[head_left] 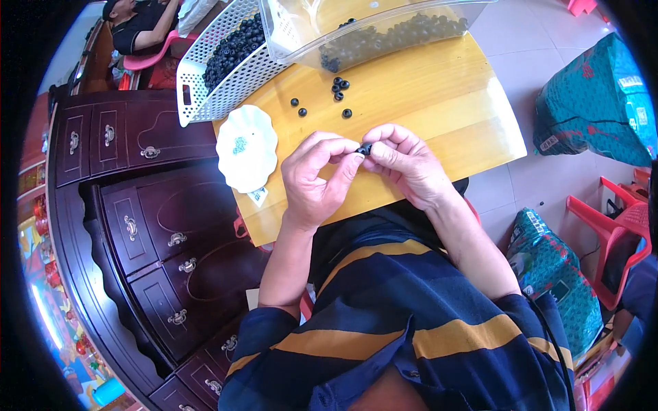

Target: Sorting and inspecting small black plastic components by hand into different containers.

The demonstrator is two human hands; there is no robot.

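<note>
A small black round part [364, 148] is pinched between both hands above the wooden table [466, 116]. My left hand [317, 177] holds its left side between thumb and forefinger. On the other side, the thumb and fingers of my right hand [410, 163] close on it. My fingers cover much of it, so fine detail is hidden. Several similar black parts with a hole [338, 96] lie loose on the table beyond my hands. Left of my left hand sits a white scalloped dish [230, 168] with a little heap of tiny pale blue bits.
A white perforated basket [186, 81] and a clear plastic bin [295, 56], both holding many black parts, stand at the table's far edge. Dark wooden drawers [147, 212] line the left. Teal bags [576, 103] and a red plastic stool [610, 226] are at right. Another person [140, 31] sits far left.
</note>
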